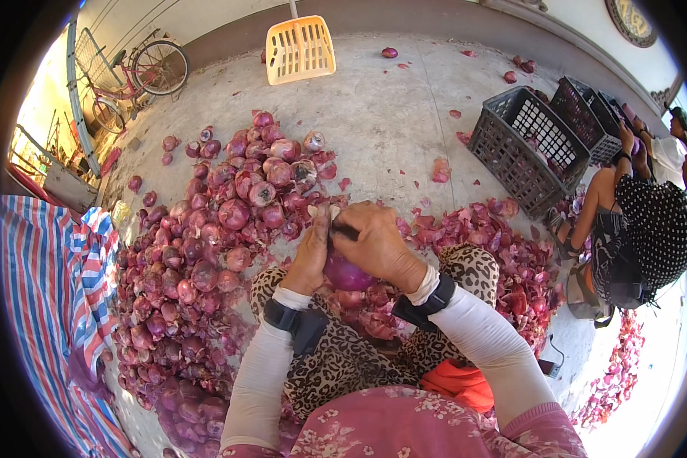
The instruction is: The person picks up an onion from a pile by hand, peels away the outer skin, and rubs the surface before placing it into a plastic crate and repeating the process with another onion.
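Note:
A smooth, shiny purple onion [348,273] is between my two hands, above my lap. My left hand [309,252] grips it from the left side, fingers pointing away from me. In my right hand [378,243] is a small tool with a dark handle [344,230], perhaps a knife; its blade is hidden. Pale dry tops show just beyond my fingertips. To the left spreads a large heap of unpeeled red onions [189,275]. Loose red onion skins [498,252] cover the ground at the right and between my knees.
Black plastic crates [526,146] stand at the right, near a seated person [652,229]. A yellow slotted shovel [300,50] is at the back. Striped tarpaulin [46,286] lines the left side; a bicycle [131,74] leans by the wall. An orange cloth [458,383] lies by my lap.

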